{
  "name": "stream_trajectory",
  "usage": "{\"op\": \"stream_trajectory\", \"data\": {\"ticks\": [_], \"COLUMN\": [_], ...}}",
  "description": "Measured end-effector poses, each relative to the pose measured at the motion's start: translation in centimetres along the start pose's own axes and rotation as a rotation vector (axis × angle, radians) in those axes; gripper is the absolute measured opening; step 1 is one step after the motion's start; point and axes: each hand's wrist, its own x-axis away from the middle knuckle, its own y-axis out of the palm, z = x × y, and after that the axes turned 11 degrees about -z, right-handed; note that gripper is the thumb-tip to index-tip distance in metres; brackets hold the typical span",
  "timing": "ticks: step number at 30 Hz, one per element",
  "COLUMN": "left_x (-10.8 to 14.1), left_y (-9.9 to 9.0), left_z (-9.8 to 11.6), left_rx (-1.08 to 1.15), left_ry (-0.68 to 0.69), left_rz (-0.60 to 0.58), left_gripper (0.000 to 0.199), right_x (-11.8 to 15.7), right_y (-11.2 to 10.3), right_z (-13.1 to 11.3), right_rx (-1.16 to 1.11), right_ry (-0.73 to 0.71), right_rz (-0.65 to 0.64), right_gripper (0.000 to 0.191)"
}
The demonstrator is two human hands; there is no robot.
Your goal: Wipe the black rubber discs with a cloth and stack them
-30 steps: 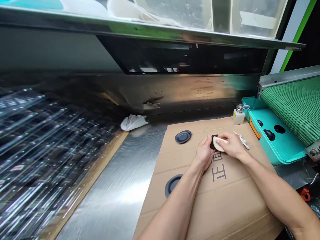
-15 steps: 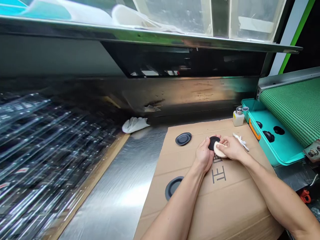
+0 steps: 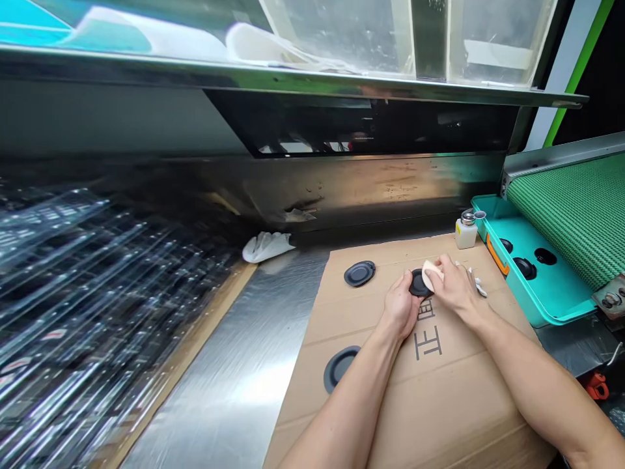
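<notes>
My left hand (image 3: 401, 305) is closed on the edge of a round black disc-shaped part (image 3: 418, 284) with a raised rim, held just above the cardboard sheet (image 3: 469, 404). Pinched in my right hand (image 3: 454, 284) is a cream-coloured sponge pad (image 3: 431, 273), which sits against the right side of the disc. A similar black disc (image 3: 360, 273) lies on the cardboard to the left of my hands. Another black disc (image 3: 339, 369) rests nearer to me, partly hidden by my left forearm.
A white pump bottle (image 3: 466, 231) stands at the cardboard's far right corner, by a turquoise bin (image 3: 561, 306) containing several black parts. A green conveyor belt (image 3: 571, 205) overhangs the bin. White gloves lie right of my hand and on the metal bench (image 3: 229, 371). Clear trays (image 3: 83, 312) fill the left.
My right hand has moved the sponge pad up from the disc's lower edge to its upper right. The disc is now turned with its rimmed face showing.
</notes>
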Motion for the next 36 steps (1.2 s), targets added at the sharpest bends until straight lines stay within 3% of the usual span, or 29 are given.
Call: {"op": "stream_trajectory", "data": {"ticks": [6, 9, 13, 17, 21, 25, 28, 31, 36], "left_x": [0.1, 0.0, 0.0, 0.1, 0.0, -0.1, -0.1, -0.1, -0.1], "left_y": [0.3, 0.5, 0.7, 0.6, -0.2, -1.1, -1.3, -1.2, -0.2], "left_z": [0.4, 0.6, 0.5, 1.1, 2.9, 4.3, 4.4, 3.9, 2.0], "left_rx": [0.038, 0.039, 0.039, 0.01, 0.063, 0.142, 0.136, 0.137, 0.226], "left_ry": [-0.014, -0.028, -0.04, -0.034, 0.054, 0.06, 0.056, 0.056, -0.029], "left_rz": [0.073, 0.061, 0.066, 0.083, 0.144, 0.147, 0.118, 0.082, -0.07], "left_gripper": [0.028, 0.026, 0.026, 0.026, 0.03, 0.03, 0.03, 0.027, 0.021], "right_x": [-0.3, -0.7, -0.9, -1.3, -0.4, 0.3, -0.1, -0.5, 0.0], "right_y": [0.5, 0.5, 0.7, 0.4, -0.7, -2.4, -3.4, -3.4, -0.7], "right_z": [-1.5, -1.1, -0.6, -0.3, -0.2, 1.9, 3.8, 3.8, 0.2], "right_rx": [0.201, 0.188, 0.162, 0.094, 0.064, 0.236, 0.256, 0.07, -0.218], "right_ry": [0.007, 0.102, 0.016, 0.153, 0.014, 0.04, 0.089, -0.028, -0.288], "right_rz": [-0.058, -0.021, -0.039, 0.025, 0.042, 0.134, -0.012, 0.01, 0.181], "right_gripper": [0.032, 0.033, 0.031, 0.033, 0.036, 0.031, 0.019, 0.019, 0.022]}}
